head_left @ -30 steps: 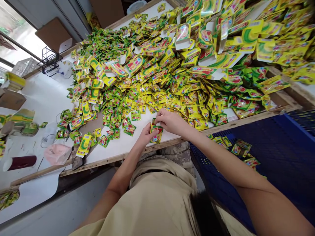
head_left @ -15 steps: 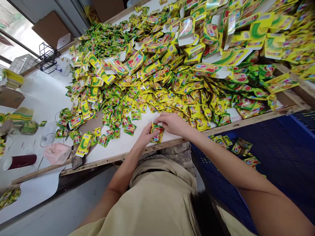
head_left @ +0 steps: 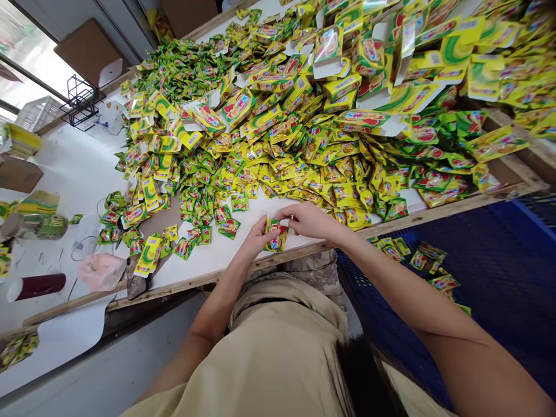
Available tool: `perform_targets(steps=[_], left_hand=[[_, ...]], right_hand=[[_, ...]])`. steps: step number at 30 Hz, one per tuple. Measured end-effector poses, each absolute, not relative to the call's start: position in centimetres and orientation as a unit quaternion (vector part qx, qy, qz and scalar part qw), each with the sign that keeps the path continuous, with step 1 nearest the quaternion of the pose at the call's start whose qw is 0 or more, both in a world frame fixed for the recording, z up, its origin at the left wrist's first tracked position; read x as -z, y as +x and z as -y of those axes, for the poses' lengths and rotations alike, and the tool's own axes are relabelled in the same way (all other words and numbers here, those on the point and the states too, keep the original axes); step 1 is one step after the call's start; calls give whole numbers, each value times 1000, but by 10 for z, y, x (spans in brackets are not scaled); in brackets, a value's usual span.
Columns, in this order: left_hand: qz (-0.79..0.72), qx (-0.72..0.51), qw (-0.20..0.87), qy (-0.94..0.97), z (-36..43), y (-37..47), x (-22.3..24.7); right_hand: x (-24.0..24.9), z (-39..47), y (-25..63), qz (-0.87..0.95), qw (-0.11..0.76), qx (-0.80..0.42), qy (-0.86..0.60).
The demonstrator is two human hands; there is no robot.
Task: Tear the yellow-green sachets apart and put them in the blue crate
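Near the table's front edge, my left hand (head_left: 254, 238) grips a small printed candy box (head_left: 276, 238) by its left side, thumb across the front. The box is green and yellow with a red design, and its printed face is toward me. At its upper right corner my right hand (head_left: 307, 221) pinches a white part that looks like the box's flap; the fingertips partly hide it. Just beyond the hands lies a heap of small yellow candy packets (head_left: 304, 182). Several green packets (head_left: 229, 227) lie loose on the white table to the left of my left hand.
Open-ended cartons (head_left: 328, 49) lie on the large heap at the back. A blue crate (head_left: 490, 260) with some packets in it stands below the table on the right. On the left are a phone (head_left: 135, 279), a pink bag (head_left: 101, 271), a dark red cup (head_left: 41, 286) and a black wire rack (head_left: 81, 104).
The candy box has shifted very slightly left in my left hand. My right hand has moved a little down at the box's upper right corner, fingers still pinched.
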State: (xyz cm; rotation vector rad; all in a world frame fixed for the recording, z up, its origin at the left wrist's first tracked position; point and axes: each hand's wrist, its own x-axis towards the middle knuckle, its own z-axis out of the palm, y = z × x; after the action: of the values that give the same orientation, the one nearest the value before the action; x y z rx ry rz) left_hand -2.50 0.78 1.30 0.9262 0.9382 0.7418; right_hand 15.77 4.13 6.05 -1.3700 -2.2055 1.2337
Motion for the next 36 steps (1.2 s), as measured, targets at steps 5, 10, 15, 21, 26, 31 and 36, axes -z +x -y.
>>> perform_targets(steps=[5,10,15,21,26,31,36], left_hand=[[-437,-320,721,432,-7,-25,-16],[-474,-362,693,404,-5,-25,-12],[-445,-417,699,373,-4,-19,-5],[-416,-400,772,266,-11,-10,-15],[-377,-313,840,233,-24,-20,-27],[-351,-205,883,236,-37,-27,-27],[-400,-227,860,223,-42,-31,-28]], right_hand=[[-58,-38,154,730,140,-491,-454],[-51,-37,158,665,241,-522,-476],[-33,-36,158,515,373,-560,-530],[-18,-37,159,352,299,-768,-444],[-19,-44,163,256,258,-844,-395],[-19,-53,154,313,213,-832,-406],[-26,-61,147,420,224,-779,-408]])
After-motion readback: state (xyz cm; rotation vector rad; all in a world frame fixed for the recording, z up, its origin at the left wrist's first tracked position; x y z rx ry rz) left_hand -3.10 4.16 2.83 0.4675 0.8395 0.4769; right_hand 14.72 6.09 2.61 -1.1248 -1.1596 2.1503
